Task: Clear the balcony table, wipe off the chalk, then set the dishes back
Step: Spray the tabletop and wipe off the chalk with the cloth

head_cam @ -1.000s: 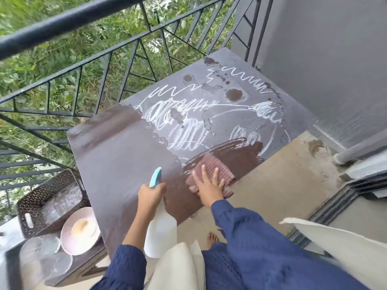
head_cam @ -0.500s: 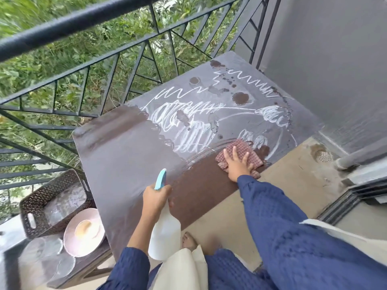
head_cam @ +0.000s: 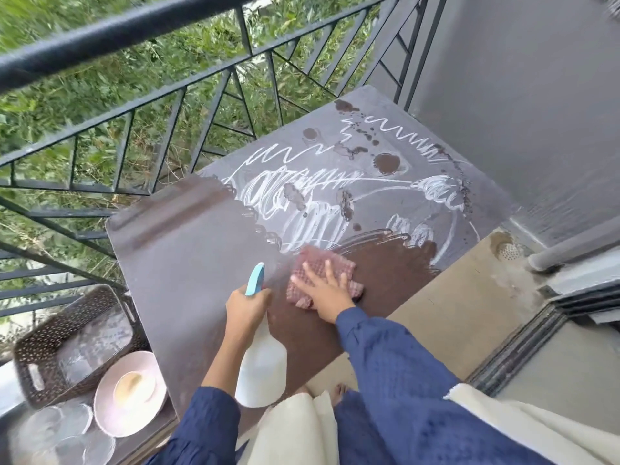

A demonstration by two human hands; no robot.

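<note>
The dark brown balcony table is wet and wiped on its left and near part. White chalk scribbles still cover its far right half, with wet blotches among them. My right hand presses flat, fingers spread, on a red checked cloth near the table's front edge. My left hand grips the neck of a white spray bottle with a light blue trigger, held just left of the cloth.
A lower surface at the left carries a brown woven basket, a pink plate with a small bowl on it, and clear glass dishes. A black metal railing runs behind the table. A grey wall and a floor drain lie to the right.
My right hand has slid the cloth back leftwards along the front edge, from the chalk at the right toward the spray bottle, leaving a wider wet streak. The left hand kept its hold on the bottle.
</note>
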